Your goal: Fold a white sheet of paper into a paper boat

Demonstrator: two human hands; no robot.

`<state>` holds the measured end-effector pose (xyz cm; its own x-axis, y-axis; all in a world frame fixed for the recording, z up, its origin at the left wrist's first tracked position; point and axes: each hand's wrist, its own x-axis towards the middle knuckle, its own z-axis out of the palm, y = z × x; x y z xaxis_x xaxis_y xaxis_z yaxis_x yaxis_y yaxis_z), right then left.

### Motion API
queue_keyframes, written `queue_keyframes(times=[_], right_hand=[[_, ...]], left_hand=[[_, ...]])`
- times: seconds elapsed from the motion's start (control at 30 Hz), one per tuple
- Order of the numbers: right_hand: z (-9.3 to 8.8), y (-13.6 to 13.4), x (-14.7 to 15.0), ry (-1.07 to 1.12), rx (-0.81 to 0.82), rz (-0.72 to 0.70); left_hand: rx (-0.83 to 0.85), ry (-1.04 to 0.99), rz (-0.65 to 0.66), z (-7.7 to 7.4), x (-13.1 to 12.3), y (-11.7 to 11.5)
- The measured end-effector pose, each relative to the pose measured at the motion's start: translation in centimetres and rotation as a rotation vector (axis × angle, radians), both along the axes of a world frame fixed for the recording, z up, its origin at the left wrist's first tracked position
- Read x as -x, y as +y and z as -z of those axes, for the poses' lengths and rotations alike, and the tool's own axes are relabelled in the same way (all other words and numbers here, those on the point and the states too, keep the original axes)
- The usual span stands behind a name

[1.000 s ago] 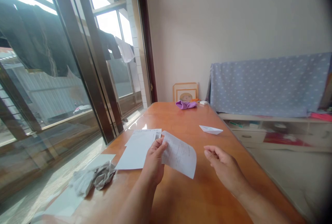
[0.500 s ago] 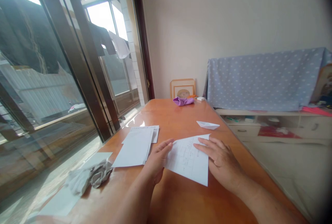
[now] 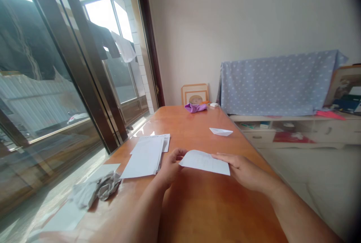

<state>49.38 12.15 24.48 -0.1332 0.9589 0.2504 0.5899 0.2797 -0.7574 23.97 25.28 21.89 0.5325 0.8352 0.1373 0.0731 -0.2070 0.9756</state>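
A white sheet of paper point(image 3: 205, 161) with faint writing is held between my two hands above the wooden table, tilted so that its face looks narrow. My left hand point(image 3: 172, 166) grips its left edge, the fingers curled partly behind it. At the right edge, my right hand point(image 3: 238, 168) pinches the sheet, with the fingers along the top and the thumb hidden. Beyond the sheet lies a folded white paper boat point(image 3: 221, 132). To the left of my left hand rests a stack of white paper point(image 3: 143, 157).
A crumpled grey cloth point(image 3: 105, 186) lies on the table's left side over pale sheets. At the far end of the table point(image 3: 194, 123) are a purple cloth point(image 3: 195, 108) and a small white box point(image 3: 214, 104). Glass doors stand left, a low cabinet point(image 3: 293, 134) right.
The sheet has tipped from showing its written face to lying nearly edge-on. My right hand has turned flatter along its right edge. The view has shifted slightly to the right.
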Motion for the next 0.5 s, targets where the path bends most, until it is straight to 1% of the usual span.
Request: queue_keyframes(times=[0.07, 0.1, 0.13, 0.27, 0.37, 0.43, 0.5], right_hand=[[-0.5, -0.1, 0.3, 0.065, 0.097, -0.095], [-0.7, -0.2, 0.4, 0.091, 0.147, -0.137], [-0.7, -0.2, 0.6, 0.114, 0.188, -0.166], [-0.9, 0.0, 0.6, 0.170, 0.262, -0.212], [-1.2, 0.0, 0.3, 0.114, 0.252, -0.224], [-1.5, -0.2, -0.1, 0.041, 0.217, -0.194], [-1.6, -0.7, -0.4, -0.004, 0.200, -0.164]], left_hand=[[-0.245, 0.099, 0.016, 0.3, 0.0, 0.0], [-0.342, 0.133, 0.013, 0.5, 0.0, -0.1], [-0.400, 0.150, 0.001, 0.6, 0.0, -0.1], [-0.489, 0.170, -0.057, 0.6, 0.0, -0.6], [-0.554, 0.174, -0.090, -0.1, 0.0, -1.1], [-0.591, 0.226, -0.075, -0.6, -0.1, -1.5], [-0.604, 0.317, -0.022, -0.9, -0.3, -1.8]])
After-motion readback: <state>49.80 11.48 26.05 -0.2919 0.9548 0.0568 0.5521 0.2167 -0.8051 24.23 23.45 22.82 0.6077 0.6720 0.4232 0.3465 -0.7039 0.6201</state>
